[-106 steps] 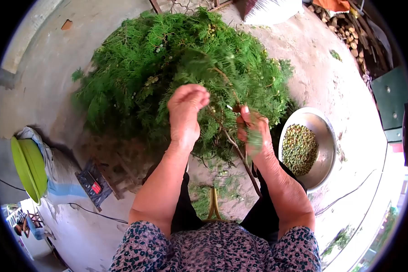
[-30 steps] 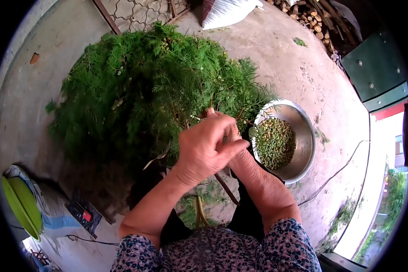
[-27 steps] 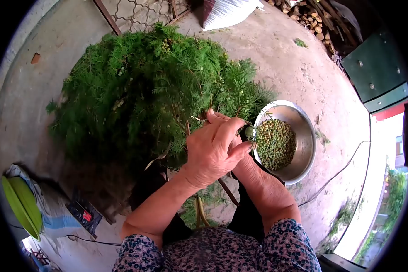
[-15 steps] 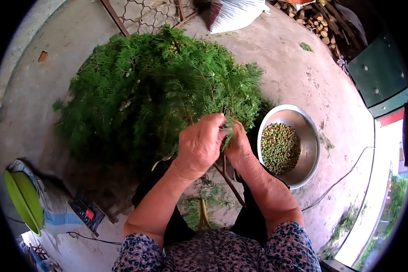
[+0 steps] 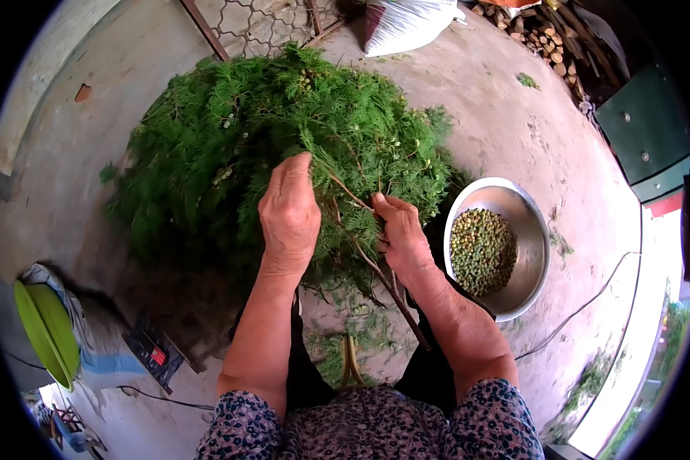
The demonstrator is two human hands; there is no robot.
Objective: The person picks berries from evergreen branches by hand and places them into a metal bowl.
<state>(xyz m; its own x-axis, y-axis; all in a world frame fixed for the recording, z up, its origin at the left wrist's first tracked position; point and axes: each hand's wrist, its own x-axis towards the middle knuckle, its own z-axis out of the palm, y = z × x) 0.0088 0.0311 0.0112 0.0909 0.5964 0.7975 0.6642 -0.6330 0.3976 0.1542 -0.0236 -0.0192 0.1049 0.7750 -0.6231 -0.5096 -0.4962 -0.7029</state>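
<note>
A big heap of green conifer branches (image 5: 199, 146) lies on the floor in front of me, with small pale cones among the foliage. My right hand (image 5: 405, 236) pinches a thin brown conifer branch (image 5: 349, 190) between thumb and fingers at the heap's near right side. Up and to the left, my left hand (image 5: 290, 215) is closed at the leafy end of this branch, its fingertips partly hidden by the hand itself. Right of my right hand stands a metal basin (image 5: 533, 238) holding many small green and yellowish cones (image 5: 481, 251). A bare woody stem (image 5: 395, 295) slants down between my forearms.
At the left is a lime-green basin (image 5: 46, 337) beside a grey and blue cloth. A white sack (image 5: 410, 27) and stacked firewood (image 5: 552, 46) stand at the back. A green cabinet (image 5: 644, 126) is at the right, and a cable (image 5: 575, 314) runs along the floor.
My hands were close together over a sprig and have moved apart. The left went up and left; the right stays near its spot, now with a branch stretching between them.
</note>
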